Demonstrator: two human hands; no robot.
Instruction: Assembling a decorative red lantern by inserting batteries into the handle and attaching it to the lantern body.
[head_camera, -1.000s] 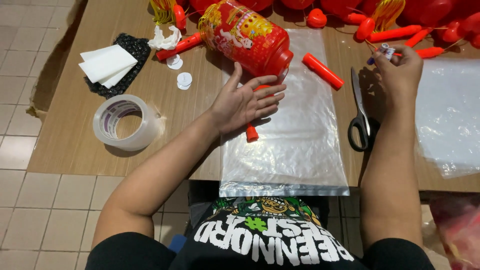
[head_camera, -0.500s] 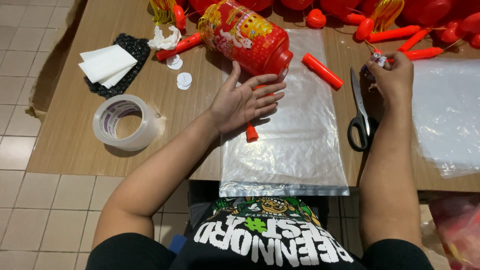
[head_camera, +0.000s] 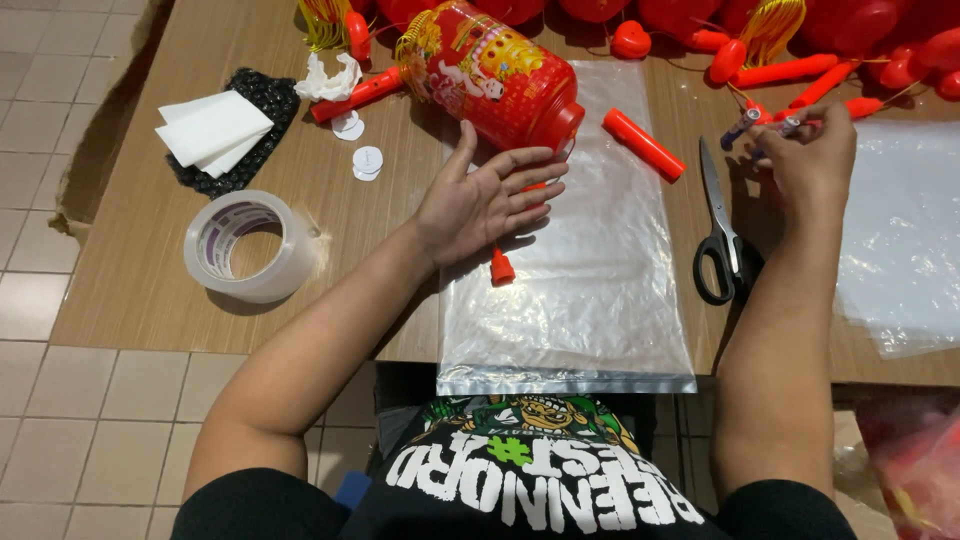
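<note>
Right hand (head_camera: 812, 150) has shifted slightly toward the scissors (head_camera: 722, 232) since a second ago; the left has barely moved.

Left hand (head_camera: 487, 203) lies flat, fingers spread, over an orange stick (head_camera: 502, 262) on the clear bag (head_camera: 575, 265), touching the red lantern (head_camera: 492, 75). Right fingers pinch small batteries (head_camera: 762, 127) above the tabletop (head_camera: 130, 280). Batteries look small and smooth; a loose pinch could drop them among the red clutter.
</note>
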